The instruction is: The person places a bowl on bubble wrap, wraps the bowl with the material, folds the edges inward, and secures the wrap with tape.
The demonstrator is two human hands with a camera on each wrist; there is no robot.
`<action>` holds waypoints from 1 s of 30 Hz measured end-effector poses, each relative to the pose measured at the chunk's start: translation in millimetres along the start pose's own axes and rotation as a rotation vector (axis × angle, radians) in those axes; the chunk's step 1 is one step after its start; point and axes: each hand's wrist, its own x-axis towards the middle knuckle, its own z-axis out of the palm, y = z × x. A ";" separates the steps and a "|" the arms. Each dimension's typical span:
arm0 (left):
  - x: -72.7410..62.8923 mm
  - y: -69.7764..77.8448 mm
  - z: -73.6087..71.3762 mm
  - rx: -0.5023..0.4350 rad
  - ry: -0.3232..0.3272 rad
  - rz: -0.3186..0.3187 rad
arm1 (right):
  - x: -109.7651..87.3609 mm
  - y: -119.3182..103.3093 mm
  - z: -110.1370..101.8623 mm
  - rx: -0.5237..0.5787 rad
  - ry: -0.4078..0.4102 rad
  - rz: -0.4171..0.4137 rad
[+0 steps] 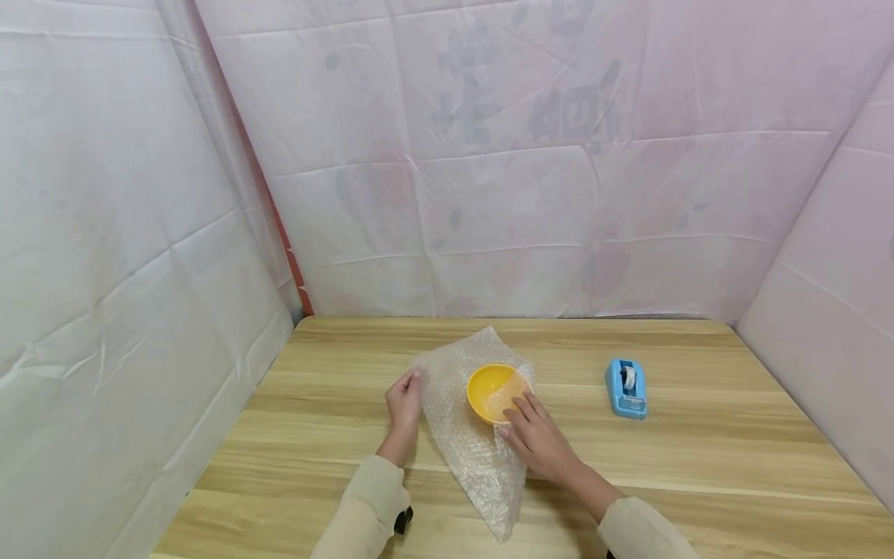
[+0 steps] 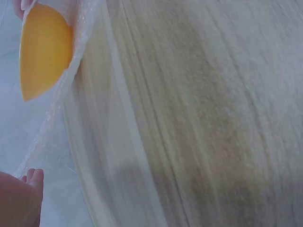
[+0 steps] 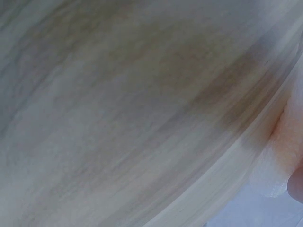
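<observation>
A yellow bowl [image 1: 482, 388] sits upright on a sheet of bubble wrap [image 1: 454, 411] laid cornerwise on the table. My left hand [image 1: 404, 404] pinches the sheet's left corner between thumb and fingers. In the left wrist view, that bubble wrap [image 2: 52, 113] slants up from beside the bowl [image 2: 45, 52] to the left hand [image 2: 21, 201]. On the right side, a flap of the wrap folds over the bowl's rim and into it. My right hand [image 1: 541, 439] presses this flap down with extended fingers. Only part of the right hand [image 3: 296, 184] shows at its wrist view's edge.
A blue tape dispenser [image 1: 626, 388] with a roll of tape stands to the right of the bowl. The wood-grain table [image 1: 300, 435] reaches back to hanging pale cloth sheets [image 1: 489, 194], which also enclose the left and right sides.
</observation>
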 end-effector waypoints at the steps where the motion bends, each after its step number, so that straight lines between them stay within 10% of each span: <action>1: -0.4 1.0 0.7 -0.005 0.002 0.008 | 0.0 0.3 0.3 -0.006 0.006 -0.006; 30: -22.9 26.3 18.9 -0.091 -0.110 0.116 | 1.0 -0.2 1.0 0.018 0.009 0.021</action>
